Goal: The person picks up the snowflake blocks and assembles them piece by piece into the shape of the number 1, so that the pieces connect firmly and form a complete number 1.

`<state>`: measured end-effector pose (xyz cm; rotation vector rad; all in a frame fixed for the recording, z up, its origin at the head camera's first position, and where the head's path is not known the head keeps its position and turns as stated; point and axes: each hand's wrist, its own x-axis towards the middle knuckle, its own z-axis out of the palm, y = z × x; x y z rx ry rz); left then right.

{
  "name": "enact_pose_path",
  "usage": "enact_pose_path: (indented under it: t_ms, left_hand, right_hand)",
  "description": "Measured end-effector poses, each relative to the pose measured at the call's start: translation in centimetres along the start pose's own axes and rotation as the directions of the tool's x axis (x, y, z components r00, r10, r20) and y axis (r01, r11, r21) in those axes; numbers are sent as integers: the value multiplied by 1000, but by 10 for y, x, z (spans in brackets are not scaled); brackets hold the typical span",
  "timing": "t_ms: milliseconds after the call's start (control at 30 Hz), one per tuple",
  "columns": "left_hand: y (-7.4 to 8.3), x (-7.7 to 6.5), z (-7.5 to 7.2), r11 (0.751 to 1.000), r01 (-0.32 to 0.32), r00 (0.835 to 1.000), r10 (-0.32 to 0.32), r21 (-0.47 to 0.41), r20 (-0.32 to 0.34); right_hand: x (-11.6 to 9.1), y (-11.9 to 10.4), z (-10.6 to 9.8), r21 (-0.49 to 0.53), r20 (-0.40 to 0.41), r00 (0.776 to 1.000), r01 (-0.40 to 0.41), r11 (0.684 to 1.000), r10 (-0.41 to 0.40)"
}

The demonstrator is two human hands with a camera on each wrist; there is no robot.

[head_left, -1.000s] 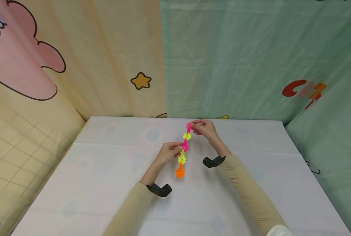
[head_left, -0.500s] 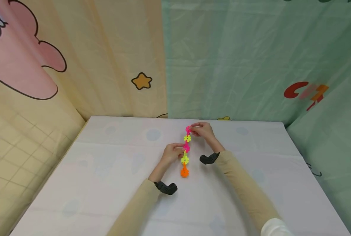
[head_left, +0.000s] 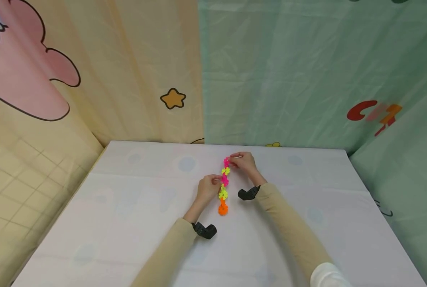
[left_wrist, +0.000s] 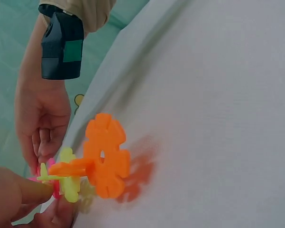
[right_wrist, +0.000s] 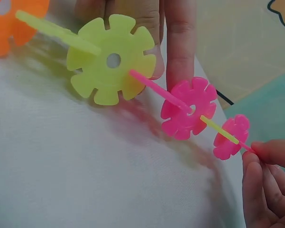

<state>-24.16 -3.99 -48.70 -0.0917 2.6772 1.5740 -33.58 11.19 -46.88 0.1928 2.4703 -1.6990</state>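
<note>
A chain of interlocking flower-shaped plastic discs runs between my hands above the white table. At its near end hangs an orange disc [head_left: 223, 209], followed by a yellow-green disc [left_wrist: 70, 175] and more pink and yellow-green ones toward the far end. My left hand [head_left: 207, 189] pinches the chain near its middle, by a pink disc [head_left: 225, 181]. Farther away, my right hand [head_left: 244, 162] pinches the pink disc at the far end between thumb and fingertips. In the right wrist view, left-hand fingers [right_wrist: 180, 42] show behind the chain, partly hidden by a yellow-green disc [right_wrist: 102, 78].
The white-covered table [head_left: 109, 239] lies below both hands, its far edge just beyond the right hand. Patterned curtains [head_left: 270, 71] hang behind and at both sides. A black wrist device [head_left: 204, 230] sits on each forearm.
My right hand has come slightly closer and leftward with the chain's far end. My left hand has shifted a little right. Both hands keep their hold, and the chain hangs more upright in the head view.
</note>
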Motion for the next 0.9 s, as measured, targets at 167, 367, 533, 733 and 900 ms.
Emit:
enact_pose_path:
  t_ms: [167,367,533,733,900]
  left_hand:
    - [0,-2,3,997,-24,999,26,67,-35]
    - [3,-3,2,996,-16,999,19,82,-41]
    - [4,-2,-1,996,8,999,-5,85,-37]
    - [5,-1,-6,996,17,1000,-15,84,-22]
    - [5,1,-24,992,-1,998,10,125,-69]
  right_hand:
    - [-1,5,5,-14,-4,1000,-18,1000,18]
    - [-2,6,10,2,-27,1000,-7,1000,7]
    - [0,5,14,-19,-26,999,21,1000,-22]
    - [0,1,15,-65,-22,999,43,997,-44]
    - [-9,-6,6,-180,-48,993,100,978,-111]
